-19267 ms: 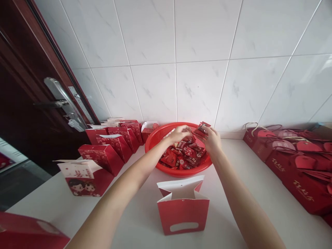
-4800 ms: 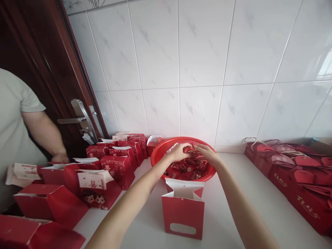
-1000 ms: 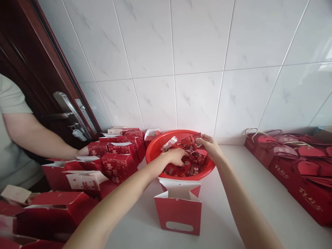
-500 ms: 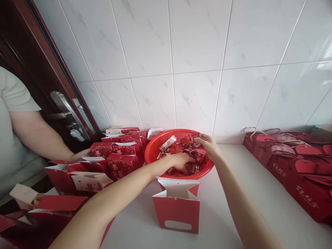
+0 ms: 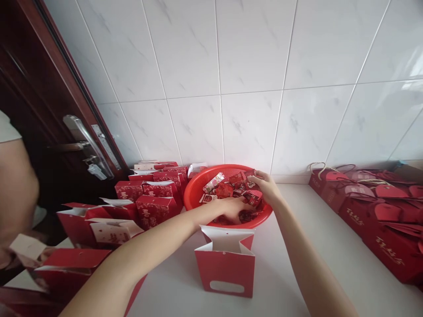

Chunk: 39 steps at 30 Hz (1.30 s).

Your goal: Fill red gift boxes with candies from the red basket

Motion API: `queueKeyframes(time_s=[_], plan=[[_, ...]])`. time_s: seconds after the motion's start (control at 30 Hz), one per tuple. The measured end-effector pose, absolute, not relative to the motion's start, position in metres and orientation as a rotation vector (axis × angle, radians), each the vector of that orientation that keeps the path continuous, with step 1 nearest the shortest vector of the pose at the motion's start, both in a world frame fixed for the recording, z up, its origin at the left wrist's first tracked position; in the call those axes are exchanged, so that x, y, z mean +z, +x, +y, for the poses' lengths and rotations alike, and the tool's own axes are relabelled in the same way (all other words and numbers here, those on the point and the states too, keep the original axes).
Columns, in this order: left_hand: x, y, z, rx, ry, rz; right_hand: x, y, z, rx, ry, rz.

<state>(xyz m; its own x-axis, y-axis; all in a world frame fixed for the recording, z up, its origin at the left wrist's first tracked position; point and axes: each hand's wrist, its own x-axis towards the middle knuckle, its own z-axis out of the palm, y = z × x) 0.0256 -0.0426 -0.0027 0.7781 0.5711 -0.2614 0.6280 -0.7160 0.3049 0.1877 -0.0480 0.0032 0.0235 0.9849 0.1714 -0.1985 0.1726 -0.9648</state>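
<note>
A red plastic basket with a perforated wall holds wrapped candies, mostly red. My left hand is down inside it, its fingers curled round candy near the front; the fingertips are partly hidden. At the basket's right side, my right hand pinches a red-wrapped candy between thumb and fingers. Directly in front of the basket stands an open red paper gift box, upright, its white inside showing and an oval window low on its front. Neither hand touches this box.
Several open red gift boxes crowd the left side. Red handled boxes stand in rows on the right of the white table. A tiled wall rises behind. Another person's arm is at far left, near a dark door.
My left hand has shifted slightly and its fingers have curled in among the candies. My right hand stays nearly still. The other person's arm has drawn back from the boxes, toward the lower left.
</note>
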Motion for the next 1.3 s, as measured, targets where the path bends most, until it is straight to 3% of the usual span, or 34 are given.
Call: queueKeyframes(time_s=[0.27,0.7,1.3], plan=[[-0.009,0.031,-0.041,-0.144,2.446,0.967,0.006,0.186,-0.049,1.168,-0.922,-1.094],[0.017,0.002,-0.008,0.571,2.042,0.977,0.007,0.188,-0.047,1.147,-0.832,-0.920],[0.022,0.003,-0.016,0.725,1.719,1.002,0.005,0.191,-0.043,1.232,-0.804,-0.981]])
